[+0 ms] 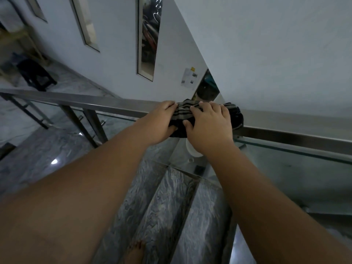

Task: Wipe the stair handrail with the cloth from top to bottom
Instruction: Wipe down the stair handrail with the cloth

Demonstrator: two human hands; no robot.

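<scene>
A flat steel handrail runs across the view from the left edge to the right edge, above glass panels. A dark cloth with grey stripes is wrapped over the rail near the middle. My left hand grips the cloth's left end, fingers over the top of the rail. My right hand presses on the cloth right beside it, fingers spread across the fabric. The cloth's black right end sticks out past my right hand.
Grey marble stair treads descend below my arms, with my bare foot on one. Glass balustrade panels and steel posts stand under the rail. A white wall lies beyond, and a dark stool sits on the floor at left.
</scene>
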